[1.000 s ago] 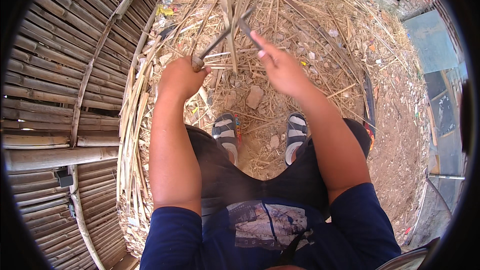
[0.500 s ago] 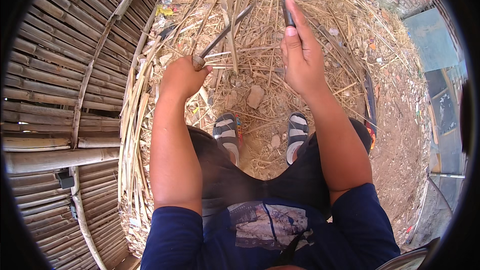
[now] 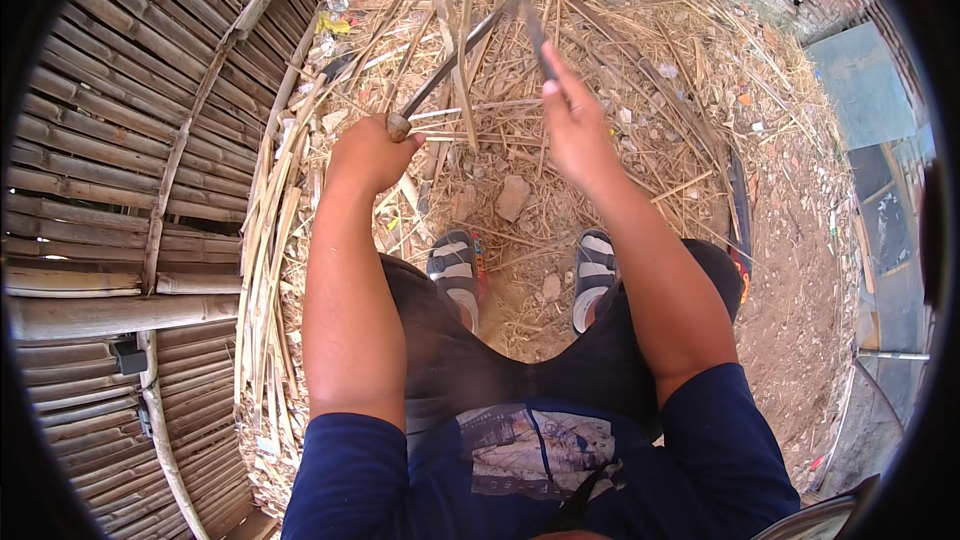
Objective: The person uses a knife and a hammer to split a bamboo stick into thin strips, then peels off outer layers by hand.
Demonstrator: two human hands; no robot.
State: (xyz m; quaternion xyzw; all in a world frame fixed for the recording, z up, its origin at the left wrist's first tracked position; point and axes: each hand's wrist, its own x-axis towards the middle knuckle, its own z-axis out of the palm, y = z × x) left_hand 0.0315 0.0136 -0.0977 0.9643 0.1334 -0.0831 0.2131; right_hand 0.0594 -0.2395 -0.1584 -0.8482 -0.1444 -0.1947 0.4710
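Observation:
My left hand is closed around the wooden handle of a long knife, its dark blade slanting up and to the right. The blade crosses an upright split bamboo piece, apparently lodged in its split. In my right hand is a dark bar-like tool, gripped at its near end. The bar's upper end is blurred and meets or overlaps the knife's tip; whether they touch I cannot tell.
A bamboo slat wall rises on the left, with long bamboo strips lying along its foot. Straw and splinters litter the ground around a stone between my sandalled feet. Grey-blue sheets stand at the right.
My right hand has swung the bar down and leftward, bringing its end to the knife's tip. My left hand and the knife stay nearly still; the bamboo piece leans slightly more left.

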